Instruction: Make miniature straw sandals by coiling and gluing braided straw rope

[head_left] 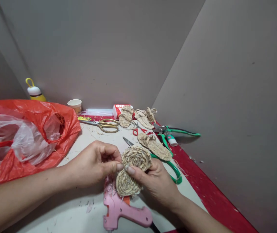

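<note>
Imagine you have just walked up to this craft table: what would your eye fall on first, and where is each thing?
At the centre, the left hand and right hand pinch a coiled straw sole between them, over a pink glue gun at the near edge. A big red plastic bag fills the left side. Little straw sandals lie with scissors at the back.

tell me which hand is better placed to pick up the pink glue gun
Probably the right hand: the pink glue gun lies with its handle just below that wrist, while the left hand pinches the woven straw sole and could hold it.
</note>
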`<action>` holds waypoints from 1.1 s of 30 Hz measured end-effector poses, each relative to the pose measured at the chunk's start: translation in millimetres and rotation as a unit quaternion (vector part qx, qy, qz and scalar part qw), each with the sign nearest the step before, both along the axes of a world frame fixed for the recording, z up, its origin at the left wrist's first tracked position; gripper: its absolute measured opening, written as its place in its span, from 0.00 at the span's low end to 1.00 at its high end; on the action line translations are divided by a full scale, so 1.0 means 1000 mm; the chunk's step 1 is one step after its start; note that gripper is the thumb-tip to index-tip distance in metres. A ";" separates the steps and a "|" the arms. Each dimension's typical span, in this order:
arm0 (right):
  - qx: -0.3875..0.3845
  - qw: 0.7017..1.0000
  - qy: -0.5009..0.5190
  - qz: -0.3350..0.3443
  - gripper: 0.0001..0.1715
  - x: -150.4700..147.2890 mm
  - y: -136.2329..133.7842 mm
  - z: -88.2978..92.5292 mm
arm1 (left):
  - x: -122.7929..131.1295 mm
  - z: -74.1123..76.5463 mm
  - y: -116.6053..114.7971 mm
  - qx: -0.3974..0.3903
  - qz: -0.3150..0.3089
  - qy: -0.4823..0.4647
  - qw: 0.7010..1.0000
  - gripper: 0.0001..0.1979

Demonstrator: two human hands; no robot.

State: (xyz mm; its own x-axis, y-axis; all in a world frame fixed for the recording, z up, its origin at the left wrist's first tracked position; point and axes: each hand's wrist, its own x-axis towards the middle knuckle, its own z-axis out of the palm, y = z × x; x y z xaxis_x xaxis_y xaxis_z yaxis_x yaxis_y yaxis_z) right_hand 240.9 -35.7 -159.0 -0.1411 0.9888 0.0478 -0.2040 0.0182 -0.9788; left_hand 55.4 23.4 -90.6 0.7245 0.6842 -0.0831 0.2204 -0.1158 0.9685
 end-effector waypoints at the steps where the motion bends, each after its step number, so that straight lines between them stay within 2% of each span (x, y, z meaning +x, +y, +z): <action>1: -0.002 1.000 -0.003 0.003 0.09 0.000 0.000 0.000 | 0.000 -0.001 0.000 0.001 -0.002 0.003 1.000 0.09; 8: 0.029 0.999 -0.027 -0.005 0.08 -0.001 0.001 0.001 | 0.001 -0.007 -0.002 0.017 0.006 -0.001 1.000 0.07; 11: 0.027 0.999 -0.016 0.012 0.08 0.001 0.001 0.004 | 0.000 -0.001 -0.004 0.031 0.003 -0.007 0.999 0.06; 14: 0.027 0.999 -0.004 0.033 0.08 0.003 0.002 0.011 | -0.002 0.010 -0.002 -0.003 -0.016 -0.002 1.000 0.07; 17: 0.030 0.999 0.002 0.039 0.08 0.004 0.003 0.017 | -0.003 0.017 0.003 -0.020 0.019 0.000 1.000 0.09; 20: 0.015 0.998 0.013 0.059 0.09 0.003 0.003 0.016 | -0.003 0.014 0.005 -0.021 0.062 -0.009 0.998 0.12; 24: -0.006 0.997 0.028 0.078 0.09 0.003 0.004 0.010 | -0.001 0.007 0.005 -0.070 0.039 -0.029 0.996 0.12; 28: -0.013 0.996 0.045 0.072 0.08 0.006 0.005 0.005 | -0.001 0.008 0.005 -0.101 0.024 -0.025 0.994 0.11; 33: -0.030 0.993 0.063 0.090 0.09 0.006 0.005 0.006 | -0.004 0.009 0.009 -0.100 0.011 -0.024 0.995 0.07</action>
State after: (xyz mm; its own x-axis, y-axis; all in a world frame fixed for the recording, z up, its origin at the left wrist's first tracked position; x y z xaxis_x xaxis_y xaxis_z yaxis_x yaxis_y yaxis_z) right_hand 247.1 -30.4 -153.0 -0.3131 0.9495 0.0182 -0.3196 -0.0873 -0.9435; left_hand 51.7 32.5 -81.8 0.7167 0.6727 -0.1839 0.1728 0.0841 0.9813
